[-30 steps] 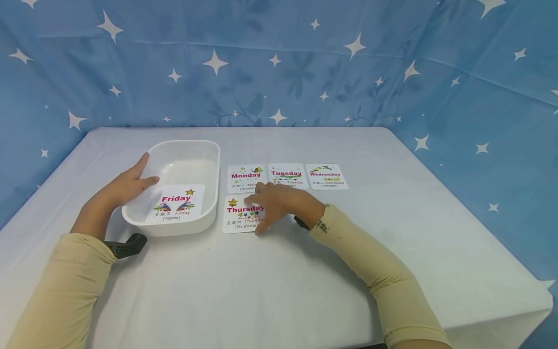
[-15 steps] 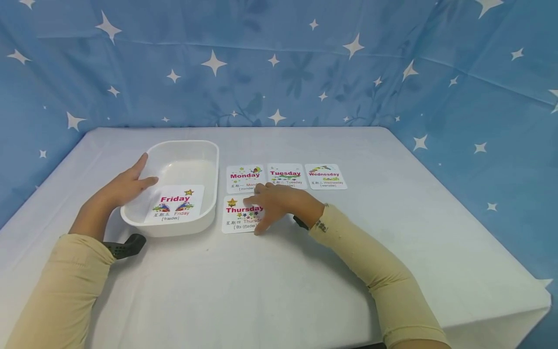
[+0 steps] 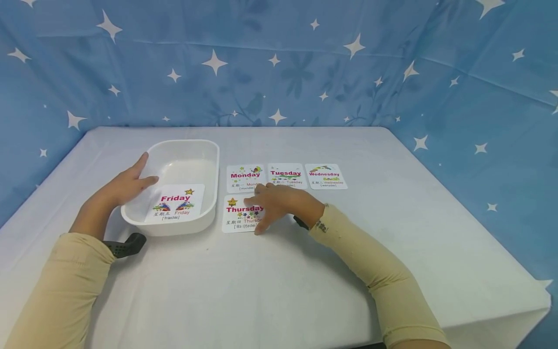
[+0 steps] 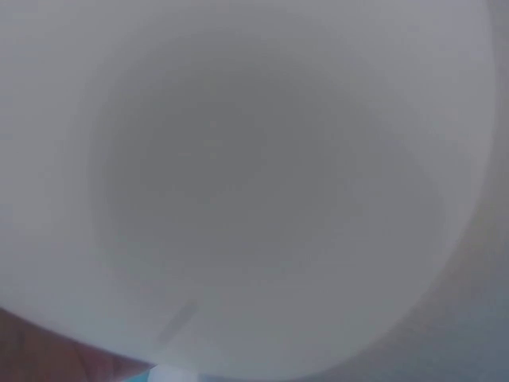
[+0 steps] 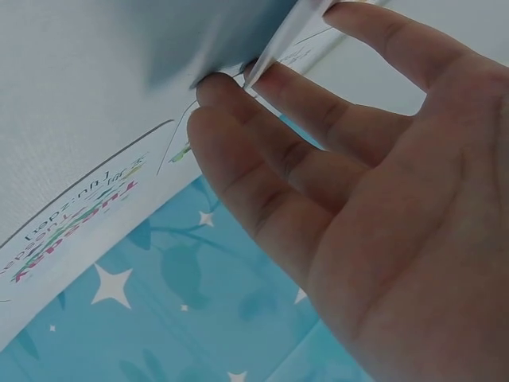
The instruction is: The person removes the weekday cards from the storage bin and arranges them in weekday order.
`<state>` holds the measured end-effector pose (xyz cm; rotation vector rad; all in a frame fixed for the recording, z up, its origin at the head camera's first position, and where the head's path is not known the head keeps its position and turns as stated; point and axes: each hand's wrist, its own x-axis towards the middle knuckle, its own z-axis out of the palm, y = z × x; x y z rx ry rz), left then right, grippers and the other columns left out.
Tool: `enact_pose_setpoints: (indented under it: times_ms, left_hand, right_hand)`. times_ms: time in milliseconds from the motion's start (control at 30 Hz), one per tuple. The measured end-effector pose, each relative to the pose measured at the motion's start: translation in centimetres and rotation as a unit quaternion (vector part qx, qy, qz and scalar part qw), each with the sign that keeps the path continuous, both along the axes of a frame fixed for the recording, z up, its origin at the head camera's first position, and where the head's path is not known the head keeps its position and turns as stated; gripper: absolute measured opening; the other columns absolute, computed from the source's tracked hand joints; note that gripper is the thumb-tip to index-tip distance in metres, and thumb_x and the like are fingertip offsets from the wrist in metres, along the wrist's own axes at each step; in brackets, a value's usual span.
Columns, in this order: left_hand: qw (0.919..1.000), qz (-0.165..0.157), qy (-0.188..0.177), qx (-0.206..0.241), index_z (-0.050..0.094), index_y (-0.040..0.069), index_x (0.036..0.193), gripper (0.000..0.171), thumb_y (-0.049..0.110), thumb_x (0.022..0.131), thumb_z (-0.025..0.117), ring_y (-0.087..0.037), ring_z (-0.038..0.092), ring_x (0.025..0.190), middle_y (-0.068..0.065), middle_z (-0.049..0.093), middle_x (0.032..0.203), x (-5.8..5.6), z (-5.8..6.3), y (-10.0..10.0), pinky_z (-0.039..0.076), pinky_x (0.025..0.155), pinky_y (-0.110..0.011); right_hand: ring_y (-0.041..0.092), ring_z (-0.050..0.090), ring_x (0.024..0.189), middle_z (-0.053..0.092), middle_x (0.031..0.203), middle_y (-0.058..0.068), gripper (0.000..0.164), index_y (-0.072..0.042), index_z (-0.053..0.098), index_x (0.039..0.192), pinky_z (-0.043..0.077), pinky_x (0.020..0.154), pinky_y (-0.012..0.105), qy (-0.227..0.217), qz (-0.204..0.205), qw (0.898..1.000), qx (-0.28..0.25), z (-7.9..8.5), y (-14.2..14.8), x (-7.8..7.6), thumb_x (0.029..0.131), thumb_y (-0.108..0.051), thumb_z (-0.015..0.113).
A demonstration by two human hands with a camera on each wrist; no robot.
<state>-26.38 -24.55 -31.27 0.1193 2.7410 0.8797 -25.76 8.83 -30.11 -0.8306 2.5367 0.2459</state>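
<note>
My left hand [image 3: 124, 186] holds the white plastic tub [image 3: 205, 224] by its left side, thumb over the rim and the other fingers mostly hidden. The tub's pale wall [image 4: 262, 175] fills the left wrist view. A "Friday" card [image 3: 174, 206] leans inside the tub's near end. My right hand [image 3: 283, 201] grips the "Thursday" card [image 3: 235, 215] at its right part, thumb at the near edge and fingers at the far edge. In the right wrist view, this card [image 5: 280, 44] shows nearly edge-on between the fingers [image 5: 254, 159].
"Monday" [image 3: 244, 182], "Tuesday" [image 3: 285, 174] and "Wednesday" [image 3: 326, 177] cards lie in a row behind the right hand. All stand on a white-clothed table [image 3: 244, 286]. A blue curtain with white stars [image 3: 279, 63] hangs along the back and sides.
</note>
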Motion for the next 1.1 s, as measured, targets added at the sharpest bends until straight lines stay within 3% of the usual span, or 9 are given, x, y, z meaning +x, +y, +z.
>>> enact_pose_setpoints:
  times_ms: [1100]
  left_hand:
    - [1.0, -0.002, 0.003, 0.002, -0.025, 0.008, 0.139, 0.078, 0.04, 0.097, 0.032, -0.051, -0.007, 0.132, -0.026, -0.018, 0.145, -0.09, -0.1, 0.04, 0.005, 0.104, -0.065]
  right_hand:
    - [0.018, 0.039, 0.109, 0.034, 0.142, -0.002, 0.082, -0.038, 0.029, 0.141, 0.039, 0.09, 0.034, -0.001, -0.009, 1.0, 0.016, 0.12, -0.22, 0.22, 0.072, -0.056, 0.068]
